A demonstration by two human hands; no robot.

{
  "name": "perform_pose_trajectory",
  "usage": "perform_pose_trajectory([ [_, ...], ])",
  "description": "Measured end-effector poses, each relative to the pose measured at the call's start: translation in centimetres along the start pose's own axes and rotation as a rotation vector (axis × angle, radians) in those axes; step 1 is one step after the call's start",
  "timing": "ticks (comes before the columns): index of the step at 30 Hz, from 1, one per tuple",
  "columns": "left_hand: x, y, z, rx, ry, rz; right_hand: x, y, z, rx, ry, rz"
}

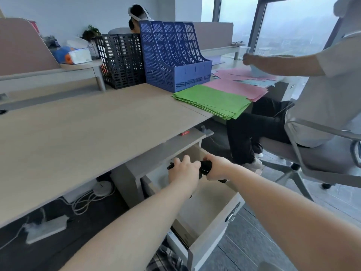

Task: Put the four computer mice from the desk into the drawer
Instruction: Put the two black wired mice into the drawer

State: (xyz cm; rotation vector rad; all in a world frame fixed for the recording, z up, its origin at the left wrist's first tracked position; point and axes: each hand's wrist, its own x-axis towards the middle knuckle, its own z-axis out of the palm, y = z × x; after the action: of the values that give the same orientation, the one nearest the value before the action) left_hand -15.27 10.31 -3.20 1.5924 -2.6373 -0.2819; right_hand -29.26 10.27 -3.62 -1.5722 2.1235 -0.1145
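Observation:
The drawer [213, 229] under the desk stands pulled out, its pale inside showing. Both my hands hover over its back half. My left hand [182, 172] is closed on a black mouse; only a dark tip [170, 166] shows at its left. My right hand [215, 167] grips another black mouse [205, 169], which sticks out between the two hands. A dark bit [222, 180] shows below the right hand. No mouse lies on the desk top [78, 133] in view.
On the desk's far side stand a black file rack [121, 59] and a blue file rack [172, 55], with green [213, 100] and pink sheets [238, 89] beside them. A seated person [312, 90] on an office chair is close on the right. Cables and a power strip [46, 228] lie underneath.

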Motion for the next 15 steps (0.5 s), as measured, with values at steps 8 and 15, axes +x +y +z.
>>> perform_pose_trajectory([
  [8,-0.8,0.2,6.5,-0.052,-0.124,-0.032,3.0,2.3,5.5,0.012,-0.079,0.044],
  [15,0.2,0.1,9.1,0.043,-0.164,0.045,4.4,4.1,7.9,-0.055,-0.149,0.061],
])
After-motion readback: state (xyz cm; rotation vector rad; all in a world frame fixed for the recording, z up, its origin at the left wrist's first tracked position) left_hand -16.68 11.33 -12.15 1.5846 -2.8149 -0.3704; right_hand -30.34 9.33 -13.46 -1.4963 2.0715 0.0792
